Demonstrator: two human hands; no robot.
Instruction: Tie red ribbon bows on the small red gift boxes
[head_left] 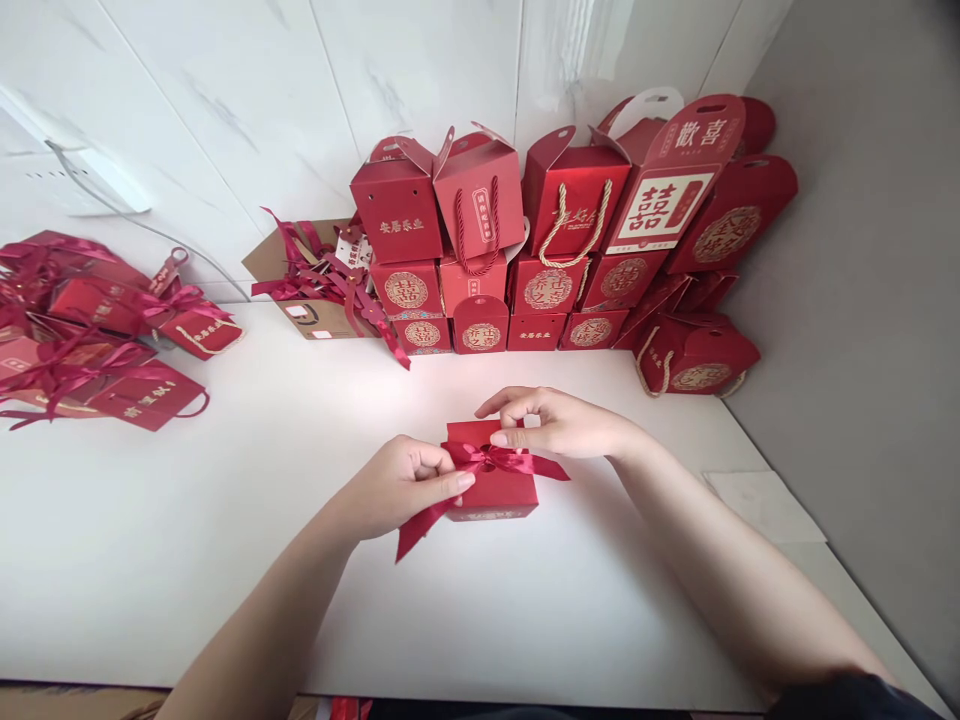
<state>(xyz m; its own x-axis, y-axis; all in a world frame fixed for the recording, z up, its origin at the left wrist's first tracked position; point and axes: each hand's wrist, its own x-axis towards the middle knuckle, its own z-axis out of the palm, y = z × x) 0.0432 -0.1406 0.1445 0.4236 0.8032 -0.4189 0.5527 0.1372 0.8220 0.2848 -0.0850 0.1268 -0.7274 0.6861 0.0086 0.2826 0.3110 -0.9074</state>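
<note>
Both hands meet at a small red gift box, which stands on the white table (150,530) directly between them. Left hand (409,485) is closed in a pinch, thumb over curled fingers, gripping the near-left part of the crimson satin ribbon (517,462) tied in a bow across the top of the gift box (502,492); one ribbon tail hangs down below that hand, its end cut at a slant. Right hand (544,425) arches over the far side of the box, fingers loosely bent and thumb tip just beside the knot; whether it pinches any ribbon I cannot tell. Ribbon's other tail sticks out beneath the right palm.

Straight beyond the hands, stacked red gift boxes (547,285) rise in three rows against the marbled tile wall (247,110), several with rope handles and gold emblems. Nearer the right hand, in front of that stack's right end, sits a lone rope-handled box (701,362). Past the left hand, a brown cardboard carton (349,318) holds a tangle of dark red ribbons (300,262). Far to the left of the left hand lie clustered ribbon-tied boxes (154,395). Outside the right forearm, a white sheet (765,505) lies near the grey panel (862,300).
</note>
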